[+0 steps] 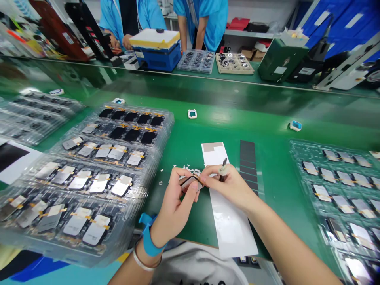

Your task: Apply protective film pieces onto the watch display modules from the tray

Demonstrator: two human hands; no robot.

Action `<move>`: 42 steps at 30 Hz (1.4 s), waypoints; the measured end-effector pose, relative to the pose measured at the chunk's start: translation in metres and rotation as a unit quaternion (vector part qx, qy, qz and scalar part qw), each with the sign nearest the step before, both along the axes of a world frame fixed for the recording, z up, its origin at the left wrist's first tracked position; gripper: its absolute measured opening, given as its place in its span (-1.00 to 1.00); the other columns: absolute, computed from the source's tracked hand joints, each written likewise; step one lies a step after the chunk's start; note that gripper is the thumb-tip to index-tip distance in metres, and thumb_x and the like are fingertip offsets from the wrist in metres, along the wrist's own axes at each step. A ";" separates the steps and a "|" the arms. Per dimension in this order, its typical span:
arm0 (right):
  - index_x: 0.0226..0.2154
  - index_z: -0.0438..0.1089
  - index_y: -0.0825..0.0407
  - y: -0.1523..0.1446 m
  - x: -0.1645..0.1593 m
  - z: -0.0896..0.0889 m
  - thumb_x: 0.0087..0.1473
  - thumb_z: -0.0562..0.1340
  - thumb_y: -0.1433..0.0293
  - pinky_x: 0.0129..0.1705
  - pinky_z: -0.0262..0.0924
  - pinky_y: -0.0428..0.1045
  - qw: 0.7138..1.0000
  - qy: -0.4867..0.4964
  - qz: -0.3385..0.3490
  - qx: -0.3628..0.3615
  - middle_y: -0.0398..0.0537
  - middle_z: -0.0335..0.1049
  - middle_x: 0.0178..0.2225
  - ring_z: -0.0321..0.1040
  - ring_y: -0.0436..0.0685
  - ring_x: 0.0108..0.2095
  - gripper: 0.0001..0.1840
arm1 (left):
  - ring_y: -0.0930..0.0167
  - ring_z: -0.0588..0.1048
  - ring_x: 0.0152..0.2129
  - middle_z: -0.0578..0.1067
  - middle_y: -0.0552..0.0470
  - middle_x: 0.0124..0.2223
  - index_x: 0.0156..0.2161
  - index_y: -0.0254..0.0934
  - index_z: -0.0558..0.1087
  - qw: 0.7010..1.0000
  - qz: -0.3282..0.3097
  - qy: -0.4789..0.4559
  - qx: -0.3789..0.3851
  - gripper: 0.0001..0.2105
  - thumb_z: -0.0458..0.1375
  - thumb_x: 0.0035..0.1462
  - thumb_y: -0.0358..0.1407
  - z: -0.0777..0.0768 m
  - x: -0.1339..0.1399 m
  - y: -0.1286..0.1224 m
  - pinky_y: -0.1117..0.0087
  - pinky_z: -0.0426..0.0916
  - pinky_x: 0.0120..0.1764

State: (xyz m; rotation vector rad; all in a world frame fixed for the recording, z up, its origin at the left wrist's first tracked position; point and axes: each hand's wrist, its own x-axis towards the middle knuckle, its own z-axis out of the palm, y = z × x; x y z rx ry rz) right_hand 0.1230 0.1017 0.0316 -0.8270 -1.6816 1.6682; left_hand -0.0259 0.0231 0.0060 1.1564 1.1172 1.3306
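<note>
Between the thumb and fingers of my left hand (178, 202) is a small display module (191, 183) with a silvery back and black edge, held tilted above the table. My right hand (227, 184) is closed, its thumb and index fingertips pinched at the module's right edge. A slim dark tool (224, 161) sticks up between the right fingers; its kind cannot be made out. Small white scraps (187, 169) lie just behind my hands. Under my right hand runs a white sheet (228, 225), with a strip of dark pieces (247, 162) beside it.
Stacked clear trays (158, 148) of display modules stand at left, and another tray (311, 154) at right. Small white-framed parts (192, 114) sit along the green bench further back. Beyond a raised shelf, a blue box (157, 55) stands before two people in blue (202, 12).
</note>
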 end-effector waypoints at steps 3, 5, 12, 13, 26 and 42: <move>-0.50 0.51 0.03 -0.001 -0.001 -0.003 0.12 0.30 0.23 -0.44 0.20 -0.09 1.000 -0.002 -0.019 0.009 -0.16 0.44 -0.55 0.29 -0.04 -0.54 -0.73 | 0.51 0.26 -0.51 0.28 0.19 -0.45 -0.15 -0.17 0.17 1.000 -0.004 0.005 -0.017 -0.85 0.01 0.40 -0.15 -0.001 -0.001 -0.002 0.52 0.18 -0.45; -0.48 0.50 0.04 -0.003 -0.002 -0.004 0.10 0.31 0.28 -0.41 0.22 -0.08 0.999 -0.007 -0.038 0.020 -0.15 0.44 -0.52 0.33 -0.02 -0.49 -0.79 | 0.50 0.27 -0.49 0.32 0.17 -0.43 -0.13 -0.17 0.19 1.000 -0.009 -0.009 -0.027 -0.83 -0.02 0.41 -0.13 -0.001 -0.002 -0.002 0.51 0.20 -0.43; -0.44 0.51 0.06 -0.011 -0.003 -0.002 0.10 0.28 0.42 -0.56 -0.02 -0.14 0.984 -0.056 -0.087 0.148 -0.19 0.36 -0.53 0.11 -0.12 -0.60 -0.88 | 0.52 0.35 -0.42 0.34 0.17 -0.36 -0.09 -0.15 0.18 0.998 -0.012 -0.033 -0.054 -0.86 0.02 0.40 -0.17 -0.001 -0.002 -0.001 0.52 0.27 -0.34; -0.44 0.51 0.06 -0.012 -0.004 -0.002 0.11 0.28 0.42 -0.57 -0.07 -0.14 0.978 -0.059 -0.096 0.176 -0.21 0.32 -0.56 0.04 -0.13 -0.62 -0.87 | 0.53 0.35 -0.42 0.34 0.17 -0.36 -0.09 -0.15 0.18 0.998 -0.013 -0.034 -0.053 -0.86 0.03 0.40 -0.17 -0.001 -0.002 -0.001 0.52 0.29 -0.33; -0.49 0.48 0.06 -0.011 -0.004 0.000 0.12 0.25 0.42 -0.61 -0.09 -0.16 0.980 -0.055 -0.098 0.165 -0.21 0.32 -0.55 -0.02 -0.16 -0.65 -0.83 | 0.55 0.30 -0.53 0.32 0.19 -0.41 -0.10 -0.15 0.16 1.000 -0.006 0.030 0.002 -0.89 0.01 0.40 -0.21 -0.003 0.000 0.002 0.59 0.21 -0.49; -0.44 0.46 0.04 -0.008 -0.002 -0.006 0.04 0.30 0.32 -0.42 0.28 -0.09 0.995 -0.061 -0.072 0.037 -0.10 0.50 -0.45 0.44 0.02 -0.46 -0.87 | 0.49 0.36 -0.42 0.38 0.11 -0.32 -0.07 -0.17 0.15 0.999 -0.025 0.036 -0.020 -0.84 0.06 0.32 -0.35 0.002 -0.002 0.003 0.50 0.23 -0.41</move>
